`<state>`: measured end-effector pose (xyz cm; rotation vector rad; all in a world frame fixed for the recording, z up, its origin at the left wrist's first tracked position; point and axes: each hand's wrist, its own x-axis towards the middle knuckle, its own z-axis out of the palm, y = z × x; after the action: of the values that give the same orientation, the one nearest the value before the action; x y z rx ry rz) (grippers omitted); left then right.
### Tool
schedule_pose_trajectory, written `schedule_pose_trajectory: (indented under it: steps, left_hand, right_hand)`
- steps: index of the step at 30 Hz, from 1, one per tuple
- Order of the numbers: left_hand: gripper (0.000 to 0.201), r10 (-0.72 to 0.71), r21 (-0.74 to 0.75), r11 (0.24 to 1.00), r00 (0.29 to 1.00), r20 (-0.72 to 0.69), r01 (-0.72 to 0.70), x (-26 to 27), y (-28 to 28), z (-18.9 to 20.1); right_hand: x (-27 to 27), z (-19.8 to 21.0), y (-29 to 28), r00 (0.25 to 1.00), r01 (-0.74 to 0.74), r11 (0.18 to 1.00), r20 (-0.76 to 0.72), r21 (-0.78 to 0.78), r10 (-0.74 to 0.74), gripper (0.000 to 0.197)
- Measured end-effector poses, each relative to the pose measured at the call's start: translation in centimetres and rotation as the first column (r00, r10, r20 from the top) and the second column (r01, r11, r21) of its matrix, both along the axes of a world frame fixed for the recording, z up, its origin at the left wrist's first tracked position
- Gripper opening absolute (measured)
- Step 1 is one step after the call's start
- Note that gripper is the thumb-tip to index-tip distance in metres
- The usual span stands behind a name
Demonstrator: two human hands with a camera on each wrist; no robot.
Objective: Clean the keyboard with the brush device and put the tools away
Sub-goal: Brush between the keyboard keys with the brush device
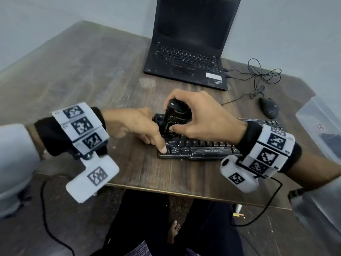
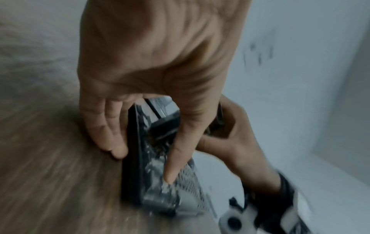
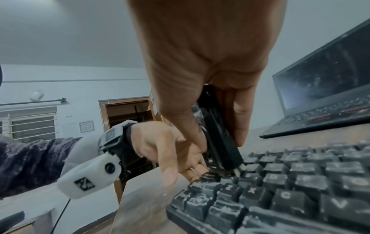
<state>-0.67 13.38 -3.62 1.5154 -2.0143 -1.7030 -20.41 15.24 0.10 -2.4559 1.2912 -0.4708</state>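
Right now the keyboard [image 1: 198, 145] lies on the tabletop [image 1: 92, 74] with its long axis running left to right, and everything else is placed from it. At its left end the right hand [image 1: 200, 117] curls fingers and thumb around the brush device [image 1: 175, 117], held upright with its bristled tip down on the keys there. The left hand [image 1: 136, 126] braces that same left end, fingers fairly straight, index tip pressing the near-left corner key, gripping nothing. Most of the uncleaned rows probably stretch rightward from the brush, so the next strokes likely travel along that axis, away from the bracing hand.
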Motion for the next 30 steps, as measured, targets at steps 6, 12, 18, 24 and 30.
schedule_pose_trajectory:
  steps: [6, 12, 18, 24, 30]
  left_hand:
    - [0.023, 0.170, 0.205, 0.967, 0.982, -0.077, -0.151, 0.4, -2.6, 0.5]
    - [0.021, 0.276, 0.241, 0.942, 0.946, -0.167, -0.232, 0.0, -4.8, -0.7]
    - [0.019, 0.295, 0.296, 0.931, 0.919, -0.263, -0.214, -0.2, -7.2, -1.3]
    - [0.019, 0.290, 0.328, 0.930, 0.878, -0.382, -0.165, -0.5, -8.2, -1.8]
    - [0.047, 0.287, 0.312, 0.941, 0.799, -0.529, -0.132, 0.3, -8.5, -3.4]
  right_hand:
    - [0.1, 0.5, -0.7, 1.000, 0.010, 1.000, -0.009, 0.002, -0.010, 0.032]
    - [-0.7, 0.2, -0.2, 0.999, -0.011, 0.998, -0.046, -0.065, 0.008, 0.035]
    - [-1.4, 0.2, -0.8, 0.999, 0.035, 0.990, -0.018, -0.135, -0.038, 0.038]
    - [-1.3, -0.5, 0.1, 0.995, 0.016, 0.988, -0.098, -0.153, -0.031, 0.039]
    - [-1.4, -0.3, 0.0, 0.993, 0.067, 0.980, -0.083, -0.188, -0.084, 0.038]
